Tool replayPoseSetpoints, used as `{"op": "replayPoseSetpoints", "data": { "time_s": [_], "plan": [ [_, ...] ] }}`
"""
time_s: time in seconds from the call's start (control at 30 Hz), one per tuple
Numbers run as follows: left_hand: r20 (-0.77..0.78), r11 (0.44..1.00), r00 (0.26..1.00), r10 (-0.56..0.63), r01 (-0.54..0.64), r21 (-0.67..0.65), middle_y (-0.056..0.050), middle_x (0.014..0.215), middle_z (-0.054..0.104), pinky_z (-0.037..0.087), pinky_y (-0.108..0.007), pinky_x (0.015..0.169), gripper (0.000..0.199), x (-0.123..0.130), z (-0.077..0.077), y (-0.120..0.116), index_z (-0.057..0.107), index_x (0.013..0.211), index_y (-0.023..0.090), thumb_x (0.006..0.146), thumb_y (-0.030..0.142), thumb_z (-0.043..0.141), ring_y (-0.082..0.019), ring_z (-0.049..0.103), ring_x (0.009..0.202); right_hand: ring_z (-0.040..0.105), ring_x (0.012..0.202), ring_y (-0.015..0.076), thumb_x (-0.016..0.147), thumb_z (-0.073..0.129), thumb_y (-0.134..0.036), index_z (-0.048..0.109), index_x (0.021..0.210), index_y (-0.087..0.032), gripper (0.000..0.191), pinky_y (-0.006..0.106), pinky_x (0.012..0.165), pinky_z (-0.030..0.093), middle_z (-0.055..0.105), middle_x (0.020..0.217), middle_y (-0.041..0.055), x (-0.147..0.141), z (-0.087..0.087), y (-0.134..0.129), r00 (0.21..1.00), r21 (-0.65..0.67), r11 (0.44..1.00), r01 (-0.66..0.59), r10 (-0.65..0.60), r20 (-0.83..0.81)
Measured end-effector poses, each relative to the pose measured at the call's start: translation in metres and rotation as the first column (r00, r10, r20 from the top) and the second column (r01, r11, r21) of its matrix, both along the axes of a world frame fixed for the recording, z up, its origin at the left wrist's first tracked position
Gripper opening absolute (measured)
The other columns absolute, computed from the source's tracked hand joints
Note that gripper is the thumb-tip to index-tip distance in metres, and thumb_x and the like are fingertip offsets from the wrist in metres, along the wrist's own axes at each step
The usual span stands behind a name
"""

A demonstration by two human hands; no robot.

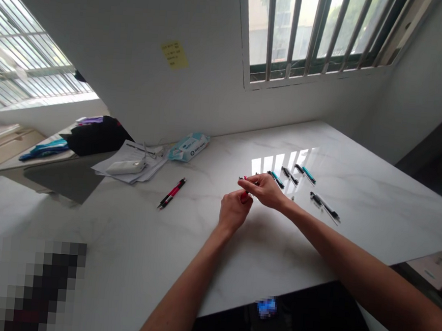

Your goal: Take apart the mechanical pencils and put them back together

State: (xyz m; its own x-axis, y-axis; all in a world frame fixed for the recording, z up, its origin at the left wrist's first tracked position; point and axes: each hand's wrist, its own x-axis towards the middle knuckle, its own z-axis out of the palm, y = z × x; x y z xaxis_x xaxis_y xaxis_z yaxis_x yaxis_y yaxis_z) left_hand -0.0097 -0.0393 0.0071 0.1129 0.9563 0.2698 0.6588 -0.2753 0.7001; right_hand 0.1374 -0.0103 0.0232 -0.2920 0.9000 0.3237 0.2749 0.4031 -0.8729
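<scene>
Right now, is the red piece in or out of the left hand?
In: the left hand is curled around the red piece, part of which shows at the thumb side. The rest is hidden.

- Daylight through the barred window (303,34), partly overexposed
- Striped glare on the marble-patterned tabletop (189,219)
- Dim grey wall (120,30)
- Pixelated patches, lower left and bottom

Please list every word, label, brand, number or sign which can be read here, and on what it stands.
No text can be read with certainty.
Blue-and-white packet: printed lettering, too blurred.
Yellow note on the wall: lines of writing, too small.
Loose pens: any print is too small.
</scene>
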Motion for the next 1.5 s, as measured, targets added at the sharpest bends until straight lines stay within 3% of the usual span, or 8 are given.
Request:
{"op": "replayPoseSetpoints", "data": {
  "time_s": [0.37,0.63,0.77,0.93,1.1,1.3,1.4,1.5],
  "plan": [
    [0.370,0.961,0.924,-0.093,0.180,-0.208,0.006,0.055,0.029,0.019,-0.026,0.053,0.035,0.003,-0.008,0.001,0.026,0.059,0.022,0.070,0.019,0.059,-0.009,0.023,0.056,0.037,0.057,0.0115,0.087,0.067,-0.068,0.043,0.062,-0.022,0.058,0.027,0.054,0.028,0.041,0.055,-0.0048,0.006,0.004,-0.003,1.000,0.031,0.999,0.015,-0.015,-0.014],
    [0.594,0.927,0.804,-0.015,0.234,-0.293,0.009,0.055,0.024,0.017,-0.024,0.052,0.042,0.000,-0.011,0.008,0.023,0.063,0.023,0.068,0.024,0.064,-0.006,0.020,0.054,0.066,0.072,0.0174,0.079,0.081,-0.048,0.072,0.088,-0.019,0.032,0.030,0.066,0.050,0.071,0.078,0.0027,0.009,0.001,0.003,0.944,-0.073,0.986,-0.148,0.119,-0.309],
    [0.603,0.913,0.798,-0.012,0.254,-0.318,0.010,0.055,0.024,0.017,-0.025,0.051,0.044,-0.002,-0.012,0.009,0.023,0.063,0.024,0.068,0.025,0.067,-0.005,0.022,0.052,0.068,0.078,0.0171,0.083,0.078,-0.035,0.078,0.097,-0.019,0.022,0.032,0.076,0.054,0.073,0.081,0.0016,0.007,0.000,0.001,0.923,-0.092,0.974,-0.205,0.161,-0.349],
    [0.607,0.909,0.795,0.006,0.249,-0.334,0.010,0.053,0.027,0.017,-0.025,0.050,0.043,-0.001,-0.009,0.006,0.026,0.063,0.024,0.069,0.024,0.069,-0.005,0.024,0.048,0.069,0.077,0.0164,0.080,0.083,-0.033,0.078,0.110,-0.021,0.032,0.034,0.081,0.056,0.071,0.081,-0.0002,0.006,-0.003,0.000,0.911,-0.078,0.976,-0.205,0.161,-0.379],
    [0.666,0.885,0.746,0.021,0.296,-0.360,0.011,0.051,0.027,0.017,-0.026,0.047,0.039,0.000,-0.007,0.005,0.033,0.063,0.024,0.069,0.024,0.071,-0.005,0.024,0.045,0.071,0.091,0.0180,0.083,0.079,-0.029,0.071,0.127,-0.024,0.045,0.035,0.085,0.057,0.076,0.105,0.0048,0.009,-0.003,0.002,0.883,-0.101,0.955,-0.279,0.214,-0.417],
    [0.651,0.888,0.759,-0.005,0.302,-0.346,0.011,0.050,0.029,0.019,-0.025,0.046,0.013,0.002,-0.008,0.004,0.062,0.074,0.016,0.068,0.025,0.070,-0.005,0.026,0.045,0.072,0.090,0.0186,0.081,0.080,-0.029,0.073,0.121,-0.021,0.041,0.039,0.090,0.059,0.076,0.098,0.0046,0.009,-0.005,0.001,0.890,-0.110,0.951,-0.287,0.223,-0.397],
    [0.669,0.880,0.743,-0.019,0.331,-0.342,0.010,0.051,0.030,0.019,-0.025,0.046,0.015,0.003,-0.007,0.003,0.066,0.077,0.015,0.069,0.026,0.072,-0.005,0.025,0.046,0.071,0.097,0.0195,0.081,0.078,-0.026,0.070,0.125,-0.023,0.046,0.038,0.089,0.060,0.075,0.110,0.0063,0.009,-0.005,0.001,0.882,-0.110,0.940,-0.324,0.258,-0.395],
    [0.672,0.882,0.740,-0.035,0.339,-0.327,0.009,0.051,0.032,0.018,-0.025,0.047,0.016,0.003,-0.005,0.002,0.062,0.070,0.015,0.070,0.027,0.073,-0.005,0.026,0.047,0.069,0.089,0.0174,0.078,0.083,-0.026,0.071,0.119,-0.023,0.043,0.035,0.086,0.058,0.072,0.101,0.0034,0.009,-0.006,0.002,0.915,-0.078,0.962,-0.263,0.223,-0.336]
  ]
}}
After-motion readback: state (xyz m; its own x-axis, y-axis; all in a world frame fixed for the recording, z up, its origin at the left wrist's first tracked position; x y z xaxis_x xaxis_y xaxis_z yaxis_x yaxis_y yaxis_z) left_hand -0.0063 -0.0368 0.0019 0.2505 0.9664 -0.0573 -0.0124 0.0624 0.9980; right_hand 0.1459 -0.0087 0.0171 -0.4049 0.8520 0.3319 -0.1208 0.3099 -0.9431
